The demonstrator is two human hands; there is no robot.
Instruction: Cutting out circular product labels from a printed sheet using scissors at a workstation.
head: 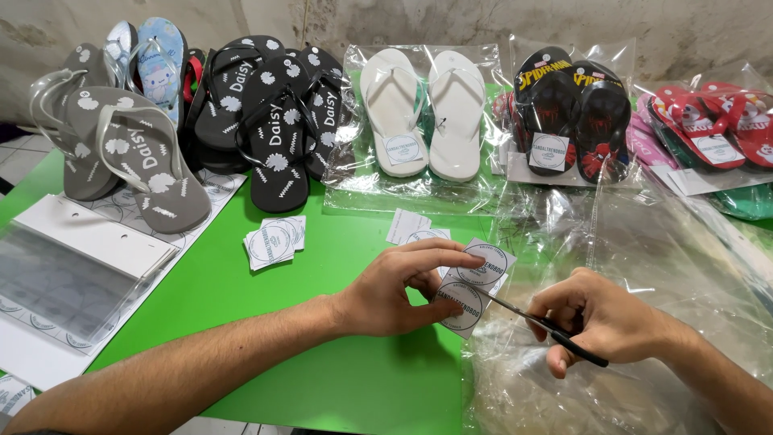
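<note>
A person's left hand is pinching a white paper strip printed with 2 round labels, thumb below and fingers curled over its top edge, holding it just above a bright green table. The right hand is gripping a pair of black-handled scissors, fingers closed around the handles, with the thin blades reaching left and touching the strip between the 2 circles. The hands are working close together but are not touching.

Crumpled clear plastic bags are lying under and beyond the right hand. A small stack of cut square labels is sitting on the table ahead of the left forearm, and a few more loose labels are lying just beyond the strip. At the left edge, white sheets of printed labels are lying partly under clear packaging.

Along the back, flip-flops are lined up: grey pairs at left, black pairs beside them, a white pair bagged in plastic at centre, a black and red bagged pair, and red pairs at far right.
</note>
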